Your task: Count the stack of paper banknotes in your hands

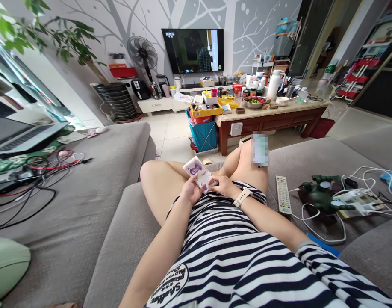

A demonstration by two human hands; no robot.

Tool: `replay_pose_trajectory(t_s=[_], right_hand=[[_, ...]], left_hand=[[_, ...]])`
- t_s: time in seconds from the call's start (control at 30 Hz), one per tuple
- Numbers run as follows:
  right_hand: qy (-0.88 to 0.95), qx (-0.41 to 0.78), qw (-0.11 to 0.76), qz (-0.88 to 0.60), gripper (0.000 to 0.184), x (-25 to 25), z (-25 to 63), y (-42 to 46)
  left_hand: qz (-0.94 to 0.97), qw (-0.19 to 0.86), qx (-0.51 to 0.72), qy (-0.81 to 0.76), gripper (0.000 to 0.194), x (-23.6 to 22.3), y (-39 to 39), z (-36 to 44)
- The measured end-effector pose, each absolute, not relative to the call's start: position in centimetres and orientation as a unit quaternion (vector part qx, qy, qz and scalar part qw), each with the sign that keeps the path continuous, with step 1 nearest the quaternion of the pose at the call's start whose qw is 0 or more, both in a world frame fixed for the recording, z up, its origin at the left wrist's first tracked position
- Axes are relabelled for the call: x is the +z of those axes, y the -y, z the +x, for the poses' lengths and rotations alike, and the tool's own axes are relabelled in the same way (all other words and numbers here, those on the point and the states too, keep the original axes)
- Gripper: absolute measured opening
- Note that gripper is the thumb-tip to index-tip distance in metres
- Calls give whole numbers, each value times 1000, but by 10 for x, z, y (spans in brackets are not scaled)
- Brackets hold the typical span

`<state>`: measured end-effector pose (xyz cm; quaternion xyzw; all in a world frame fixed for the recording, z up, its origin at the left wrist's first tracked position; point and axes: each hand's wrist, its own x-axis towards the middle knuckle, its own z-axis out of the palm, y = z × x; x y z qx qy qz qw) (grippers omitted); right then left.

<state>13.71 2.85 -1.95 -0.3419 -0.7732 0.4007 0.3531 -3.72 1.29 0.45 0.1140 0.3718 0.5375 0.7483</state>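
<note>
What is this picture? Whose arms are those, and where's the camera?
They belong to a person in a dark-and-white striped shirt. The one picture comes from a camera on the person's head, looking forward and down. The left hand holds a stack of purple-and-white paper banknotes; the right hand touches its lower end. The person sits on a grey fabric sofa. On it, to the right, lies a long, pale remote control; an open silver laptop is far left.

Soft, bright daylight comes from the left, the banknotes look fairly sharp, wide-angle distortion stretches the laptop, and mosaic blocks obscure one patch.
</note>
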Motion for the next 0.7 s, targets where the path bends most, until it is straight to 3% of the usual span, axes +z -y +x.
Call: replay_pose_trajectory(t_s=[0.07,0.27,0.4,0.7], right_hand=[[772,401,368,-328,21,-21,136,-30],[625,509,487,-335,59,-26,128,-44],[593,545,503,-314,51,-25,125,-51],[510,580,534,-344,50,-31,130,-49]], left_hand=[[116,744,547,-366,40,7,-12,-37],[191,652,607,-412,32,0,-10,-21],[288,586,588,-476,23,-10,-8,-5],[409,584,505,-487,31,-18,-3,-1]])
